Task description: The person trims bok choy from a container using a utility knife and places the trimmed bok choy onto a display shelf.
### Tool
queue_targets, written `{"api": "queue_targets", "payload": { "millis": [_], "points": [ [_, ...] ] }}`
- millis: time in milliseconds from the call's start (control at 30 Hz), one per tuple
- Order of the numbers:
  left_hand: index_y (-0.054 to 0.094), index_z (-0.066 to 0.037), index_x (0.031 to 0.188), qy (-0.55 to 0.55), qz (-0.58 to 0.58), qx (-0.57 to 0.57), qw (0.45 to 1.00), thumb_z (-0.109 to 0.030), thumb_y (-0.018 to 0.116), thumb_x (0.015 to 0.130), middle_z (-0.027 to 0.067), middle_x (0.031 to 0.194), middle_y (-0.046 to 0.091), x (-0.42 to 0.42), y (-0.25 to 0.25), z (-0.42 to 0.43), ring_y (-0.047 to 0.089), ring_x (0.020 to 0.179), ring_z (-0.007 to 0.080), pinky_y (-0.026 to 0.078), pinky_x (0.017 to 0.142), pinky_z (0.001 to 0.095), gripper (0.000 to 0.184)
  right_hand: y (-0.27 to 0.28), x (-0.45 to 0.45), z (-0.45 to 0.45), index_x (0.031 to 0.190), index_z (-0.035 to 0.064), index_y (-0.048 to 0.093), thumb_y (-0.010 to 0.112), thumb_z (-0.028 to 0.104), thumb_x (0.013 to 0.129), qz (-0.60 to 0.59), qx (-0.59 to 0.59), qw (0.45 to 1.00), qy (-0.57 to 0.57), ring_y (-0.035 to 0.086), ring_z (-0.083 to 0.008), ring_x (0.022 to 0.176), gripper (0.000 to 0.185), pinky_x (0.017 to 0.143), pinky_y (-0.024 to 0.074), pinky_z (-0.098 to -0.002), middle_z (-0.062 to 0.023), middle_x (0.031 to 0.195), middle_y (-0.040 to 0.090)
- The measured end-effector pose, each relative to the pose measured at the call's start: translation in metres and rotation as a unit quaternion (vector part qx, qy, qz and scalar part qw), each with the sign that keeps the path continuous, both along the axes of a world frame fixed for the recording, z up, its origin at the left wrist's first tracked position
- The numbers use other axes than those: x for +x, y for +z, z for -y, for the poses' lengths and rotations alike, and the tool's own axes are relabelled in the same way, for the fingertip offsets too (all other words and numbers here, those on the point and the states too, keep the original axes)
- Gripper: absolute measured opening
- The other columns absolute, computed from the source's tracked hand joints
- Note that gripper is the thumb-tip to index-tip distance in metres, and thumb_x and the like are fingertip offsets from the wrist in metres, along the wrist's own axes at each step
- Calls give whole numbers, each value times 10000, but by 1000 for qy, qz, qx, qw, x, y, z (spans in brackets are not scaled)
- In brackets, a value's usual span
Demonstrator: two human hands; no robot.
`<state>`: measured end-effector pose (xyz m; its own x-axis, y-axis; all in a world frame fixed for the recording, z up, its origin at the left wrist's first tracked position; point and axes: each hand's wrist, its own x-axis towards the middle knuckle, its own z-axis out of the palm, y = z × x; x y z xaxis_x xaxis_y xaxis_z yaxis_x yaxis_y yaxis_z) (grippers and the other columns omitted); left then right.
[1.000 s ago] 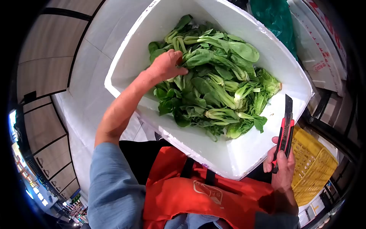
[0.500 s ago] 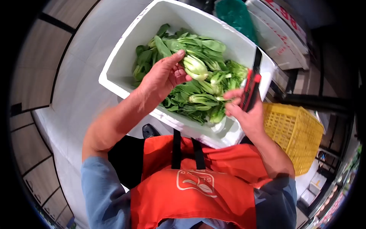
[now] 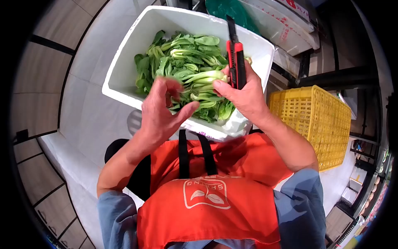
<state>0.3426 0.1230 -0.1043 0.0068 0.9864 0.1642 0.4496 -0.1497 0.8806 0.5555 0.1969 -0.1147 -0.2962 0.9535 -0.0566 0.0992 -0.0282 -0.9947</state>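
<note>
My right hand (image 3: pixel 247 99) grips a red and black utility knife (image 3: pixel 237 62), its dark blade pointing up and away from me. The thumb and fingertips of that hand are also at the pale base of a bok choy (image 3: pixel 207 77); whether they pinch it I cannot tell. My left hand (image 3: pixel 159 110) hovers over the near left side of the heap, fingers curled and apart from the thumb, nothing visible in it. Beneath both hands, a heap of bok choy (image 3: pixel 188 52) lies in a white foam box (image 3: pixel 120 83).
To the right stands a yellow plastic crate (image 3: pixel 329 124). Behind the foam box are a green plastic bag (image 3: pixel 232 14) and white boxes with red print (image 3: pixel 282 29). Wooden cabinets (image 3: pixel 41 103) line the left side. My red apron (image 3: pixel 207 203) is close to the box's near edge.
My left hand has let go of the bok choy it held and drawn back toward me. My right hand with the knife has moved left and away from me, over the heap. The view has shifted.
</note>
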Motion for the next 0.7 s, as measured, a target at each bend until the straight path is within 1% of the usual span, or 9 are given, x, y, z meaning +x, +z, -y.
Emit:
{"api": "queue_targets", "payload": {
  "millis": [33,100,167,200,233,300,367,533,700],
  "points": [
    [545,-34,1096,17,-97,163,982,-122,854,721,136,1049,629,7,1,-6,651,910,276,530,743,343,494,1,-1,6,932,72,536,799,157,794,1,23,1000,12,452,-60,669,309,616,414,-233,42,786,480],
    [514,-47,1217,-18,-146,141,979,-94,840,690,150,1160,584,23,-4,-13,601,1044,356,497,900,426,621,3,-7,14,926,69,535,798,153,796,-1,79,996,39,454,-63,674,305,623,414,-234,47,759,475],
    [508,-50,1262,-111,-75,38,990,-51,787,786,129,1140,597,25,-19,-15,628,1020,271,517,866,359,552,0,-7,17,948,61,533,801,216,827,-39,49,996,65,525,-74,659,333,614,463,-228,17,757,513],
    [503,-34,1271,-85,53,-85,991,-91,737,870,90,1055,608,28,-19,-12,635,935,220,521,829,334,467,3,-5,18,955,58,532,798,237,838,-59,-1,995,78,545,-77,657,341,611,478,-227,8,763,526],
    [514,-21,1265,-90,122,-79,985,-178,699,929,52,980,602,21,-24,-14,608,865,153,503,791,286,414,6,-3,18,962,54,531,794,258,849,-81,-47,992,87,565,-80,655,352,608,492,-227,-1,770,538],
    [532,-16,1247,-101,310,-187,927,-296,638,974,53,977,611,7,-22,-19,591,838,133,485,782,260,405,12,5,9,985,23,523,720,360,910,-9,-36,997,64,595,-89,678,397,611,504,-240,1,731,543],
    [525,-13,1281,-138,323,-167,921,-395,555,1003,65,957,611,1,-12,-21,588,827,131,479,787,257,474,3,21,-1,1005,-3,522,663,406,942,80,57,993,67,598,-96,709,438,631,493,-273,-15,709,521],
    [475,-6,1359,-177,394,-163,887,-442,477,1026,67,992,585,0,-10,-18,616,886,157,521,822,319,548,12,35,9,1213,67,566,623,395,957,143,266,939,164,676,-339,795,420,664,523,-372,-172,904,661],
    [467,-14,1376,-193,381,-193,883,-456,430,1042,58,980,562,-1,-17,-16,563,845,133,488,727,284,555,9,40,10,1225,72,574,661,337,932,169,331,913,168,680,-344,791,405,655,537,-387,-149,921,669]
  ]
}}
